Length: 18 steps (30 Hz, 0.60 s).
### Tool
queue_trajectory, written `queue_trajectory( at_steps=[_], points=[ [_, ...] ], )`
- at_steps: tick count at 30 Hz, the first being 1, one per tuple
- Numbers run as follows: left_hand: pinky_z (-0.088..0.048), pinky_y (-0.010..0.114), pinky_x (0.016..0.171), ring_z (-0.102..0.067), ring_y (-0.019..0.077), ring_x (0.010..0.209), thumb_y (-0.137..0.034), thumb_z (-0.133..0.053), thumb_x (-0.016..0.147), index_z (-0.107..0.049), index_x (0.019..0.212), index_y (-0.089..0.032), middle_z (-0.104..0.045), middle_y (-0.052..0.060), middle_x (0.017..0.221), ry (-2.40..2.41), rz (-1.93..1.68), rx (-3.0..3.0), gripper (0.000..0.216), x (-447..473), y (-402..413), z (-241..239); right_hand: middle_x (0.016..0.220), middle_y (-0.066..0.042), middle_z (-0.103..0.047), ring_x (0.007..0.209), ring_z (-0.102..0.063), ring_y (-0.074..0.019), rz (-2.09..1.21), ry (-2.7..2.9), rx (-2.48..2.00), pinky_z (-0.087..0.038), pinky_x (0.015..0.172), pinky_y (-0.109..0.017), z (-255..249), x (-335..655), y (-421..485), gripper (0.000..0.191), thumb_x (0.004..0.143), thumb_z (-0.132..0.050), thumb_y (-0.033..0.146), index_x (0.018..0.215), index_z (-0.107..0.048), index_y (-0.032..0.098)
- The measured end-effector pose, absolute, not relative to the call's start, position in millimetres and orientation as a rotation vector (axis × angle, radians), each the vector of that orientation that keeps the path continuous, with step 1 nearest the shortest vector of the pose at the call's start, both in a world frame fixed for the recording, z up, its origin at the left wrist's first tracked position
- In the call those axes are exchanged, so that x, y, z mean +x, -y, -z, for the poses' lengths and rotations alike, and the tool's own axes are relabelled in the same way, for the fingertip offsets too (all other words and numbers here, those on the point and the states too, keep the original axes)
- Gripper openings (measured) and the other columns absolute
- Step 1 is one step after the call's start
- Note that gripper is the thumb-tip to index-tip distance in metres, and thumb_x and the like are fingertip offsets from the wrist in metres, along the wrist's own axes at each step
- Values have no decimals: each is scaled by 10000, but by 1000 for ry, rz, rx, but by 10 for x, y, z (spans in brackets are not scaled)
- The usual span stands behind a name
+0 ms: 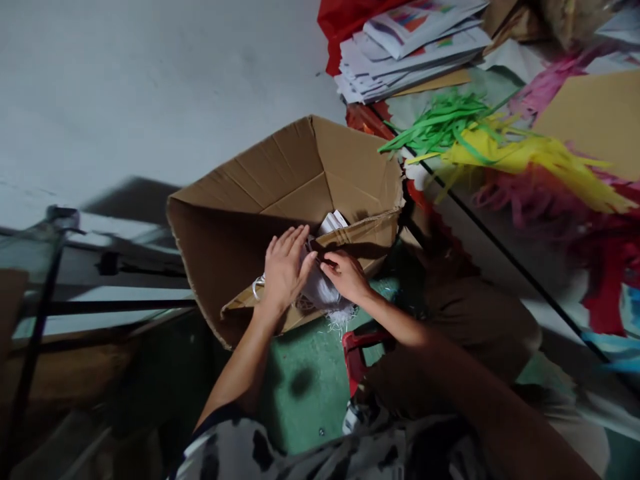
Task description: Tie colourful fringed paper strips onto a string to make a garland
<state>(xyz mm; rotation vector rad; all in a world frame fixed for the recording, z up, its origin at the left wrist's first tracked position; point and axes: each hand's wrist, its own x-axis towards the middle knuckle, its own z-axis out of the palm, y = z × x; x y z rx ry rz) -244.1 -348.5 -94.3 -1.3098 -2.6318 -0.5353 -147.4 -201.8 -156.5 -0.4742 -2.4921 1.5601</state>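
Note:
A bundle of thin white strips (323, 288) hangs over the low front flap of a cardboard box (277, 173), its frayed end pointing down toward me. My left hand (286, 270) lies along the left side of the bundle, fingers stretched out and thumb apart. On the other side, my right hand (347, 273) has its fingers bent and its thumb and fingertips at the bundle's upper edge, seemingly pinching it. Small white boxes (333, 222) lie inside the carton behind my hands. The carton's lower inside is in shadow.
At right, a table carries stacked printed white envelopes (410, 57), green strips (445, 123) and yellow strips (530, 153). A red stool (354, 363) stands on the green floor beside someone's knee (480, 327). A dark metal frame (40, 320) is at left; a pale wall (150, 87) rises behind.

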Motion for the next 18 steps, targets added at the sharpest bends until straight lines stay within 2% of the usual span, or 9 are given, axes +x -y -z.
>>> queue_trajectory(
  at_steps=[3, 7, 11, 15, 18],
  points=[
    [-335, 484, 1248, -577, 269, 1411, -432, -374, 1118, -460, 1595, -173, -654, 132, 1487, 2686, 487, -1314, 550, -2439, 3486, 1063, 1074, -61, -766, 1027, -700, -186, -1566, 2437, -443, -531, 989, -309, 1599, -1557, 2038, 150, 964, -647, 218, 1017, -788, 210],
    [-448, 445, 1101, -655, 285, 1251, -419, -362, 1120, -471, 1600, -176, -715, 136, 1383, 2735, 381, -1314, 549, -2450, 3527, 1124, 1128, -86, -762, 1074, -695, -200, -1568, 2356, -483, -511, 1020, -336, 1605, -1447, 1957, 185, 987, -626, 269, 1003, -802, 213],
    [-471, 426, 960, -666, 290, 1145, -392, -365, 1120, -436, 1626, -196, -734, 119, 1329, 2747, 300, -1293, 548, -2472, 3513, 1132, 1085, -94, -761, 1078, -682, -217, -1564, 2275, -543, -487, 1047, -363, 1507, -1311, 1860, 184, 968, -616, 271, 924, -777, 194],
    [-455, 434, 931, -657, 301, 1123, -401, -379, 1112, -457, 1612, -191, -732, 128, 1304, 2742, 281, -1302, 549, -2462, 3498, 1127, 962, -36, -760, 954, -692, -183, -1654, 2210, -547, -521, 948, -319, 1195, -1132, 1846, 180, 980, -585, 297, 897, -714, 203],
    [-441, 431, 937, -650, 307, 1137, -396, -376, 1109, -519, 1562, -195, -730, 134, 1298, 2740, 313, -1305, 516, -2450, 3501, 1113, 933, -18, -748, 893, -682, -166, -1920, 2092, -549, -529, 848, -286, 783, -689, 1797, 245, 1033, -557, 367, 918, -703, 207]
  ],
)
